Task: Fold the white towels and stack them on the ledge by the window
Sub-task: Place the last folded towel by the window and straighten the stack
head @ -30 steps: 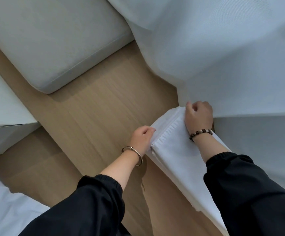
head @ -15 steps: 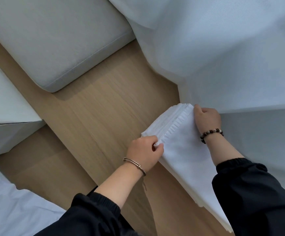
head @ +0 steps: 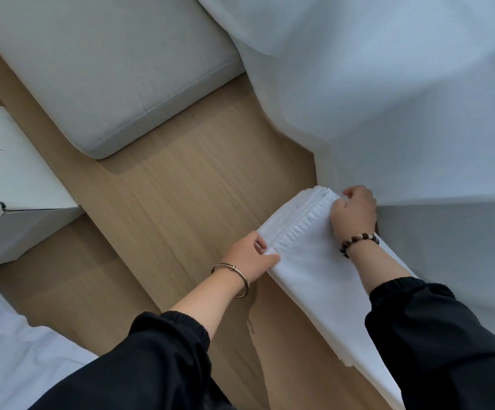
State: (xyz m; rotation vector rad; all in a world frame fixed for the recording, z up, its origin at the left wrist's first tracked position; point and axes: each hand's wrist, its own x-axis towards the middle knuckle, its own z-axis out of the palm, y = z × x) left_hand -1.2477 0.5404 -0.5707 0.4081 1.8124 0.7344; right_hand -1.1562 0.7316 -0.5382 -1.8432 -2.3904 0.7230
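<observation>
The pile of folded soft white towels lies on the long pale wooden ledge, touching the thin white curtain. Its long side runs from the curtain toward the person. The left hand pinches its left edge. The right hand sits on the far corner, fingers curled; holding cloth or not, I cannot tell. One pile, two hands.

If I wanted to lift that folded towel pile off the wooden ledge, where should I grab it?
Probably by both long sides, fingers under the bottom layer. The towel stack is long, soft and layered, so an end grip, like the left hand and right hand at its corners, would let it sag.
</observation>
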